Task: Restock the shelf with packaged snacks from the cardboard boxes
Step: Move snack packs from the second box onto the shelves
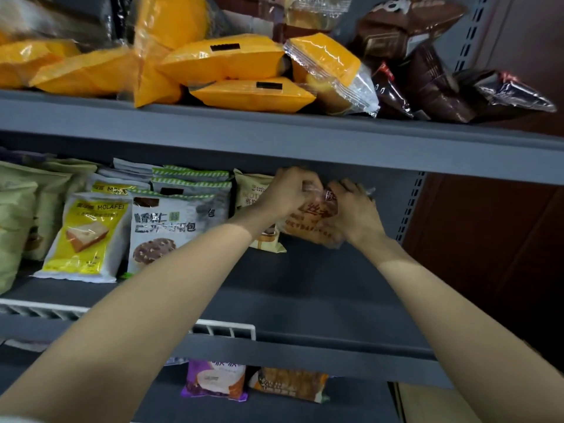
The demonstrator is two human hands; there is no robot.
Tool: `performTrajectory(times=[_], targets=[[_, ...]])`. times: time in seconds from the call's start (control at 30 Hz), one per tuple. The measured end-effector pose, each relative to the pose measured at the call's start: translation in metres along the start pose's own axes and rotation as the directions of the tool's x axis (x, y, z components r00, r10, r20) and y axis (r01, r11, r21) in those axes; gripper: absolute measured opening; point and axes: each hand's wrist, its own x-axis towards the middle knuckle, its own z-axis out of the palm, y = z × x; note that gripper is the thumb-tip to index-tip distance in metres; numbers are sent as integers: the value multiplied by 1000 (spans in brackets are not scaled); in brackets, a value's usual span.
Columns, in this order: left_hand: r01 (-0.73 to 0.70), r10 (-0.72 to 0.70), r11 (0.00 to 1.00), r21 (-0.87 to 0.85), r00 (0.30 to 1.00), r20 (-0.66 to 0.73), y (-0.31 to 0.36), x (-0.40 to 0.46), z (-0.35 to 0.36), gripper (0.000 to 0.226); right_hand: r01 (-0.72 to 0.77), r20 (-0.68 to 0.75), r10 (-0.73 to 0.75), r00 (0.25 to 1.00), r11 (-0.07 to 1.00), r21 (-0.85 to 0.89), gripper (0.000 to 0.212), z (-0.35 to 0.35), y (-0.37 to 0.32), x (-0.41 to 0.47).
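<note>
Grey metal shelf (pixel 305 300), middle tier. I have both hands, left hand (pixel 290 190) and right hand (pixel 351 209), grasping the orange snack packet (pixel 308 218) at the back. It looks light, soft and crinkly; I hold its edges. The beige packet (pixel 253 190) crowds its left; the upper board overhangs closely.

1. Two hands: left hand (pixel 287 190), right hand (pixel 351 209).
2. One clear pack (pixel 311 221) between them.
3. Three shelves (pixel 305 138) in view.
4. Two packs on the bottom shelf: purple pack (pixel 215 381), orange pack (pixel 290 384).
5. One yellow Molafei pack (pixel 87 236).
</note>
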Motion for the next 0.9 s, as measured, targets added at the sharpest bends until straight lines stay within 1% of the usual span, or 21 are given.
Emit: performTrajectory(times=[0.07,0.1,0.17,0.2,0.27,0.3,0.37,0.4,0.43,0.5,0.57,0.63,0.7,0.77,0.83,0.9], targets=[[13,-13,1000,-4,1000,22,-6,3,5,11,4,-26,-4,1000,1000,11,42,4,9,8],[22,-22,1000,16,999,28,-9,5,6,15,2,-24,-2,1000,1000,7,41,7,13,11],[42,-46,995,85,998,40,-17,9,9,22,0,18,1,1000,1000,-18,50,14,19,16],[48,-54,992,118,997,50,-22,10,12,21,-4,36,5,999,1000,-31,54,18,21,19],[42,-63,975,218,994,90,-32,11,18,18,-33,56,36,998,998,-55,53,28,21,21],[32,-75,950,310,989,126,-36,11,23,20,-54,73,60,996,996,-74,50,35,20,21],[-17,-120,851,525,967,226,-39,8,33,30,-84,129,103,986,985,-148,50,45,16,19],[-52,-137,796,603,955,263,-40,7,37,33,-78,163,110,980,978,-191,52,49,15,17],[-72,-146,761,644,949,278,-39,6,39,35,-64,196,109,975,972,-225,55,51,14,17],[-46,-174,752,658,948,266,-37,8,42,36,-36,248,102,963,966,-257,59,51,15,19],[14,-215,773,634,947,241,-34,11,41,38,-23,285,98,953,966,-256,58,46,17,22],[83,-247,803,590,947,203,-31,11,40,42,-21,289,88,953,974,-226,57,41,18,22],[133,-243,837,531,960,142,-27,8,38,44,-25,263,69,962,985,-168,57,39,18,17],[164,-245,863,477,963,111,-25,4,35,42,-12,203,35,978,993,-116,59,37,17,11],[187,-260,870,457,960,103,-22,-4,28,39,27,150,-12,989,995,-96,62,33,13,5],[205,-263,861,466,963,63,-19,-12,19,38,79,94,-73,993,995,-63,60,28,6,-1]])
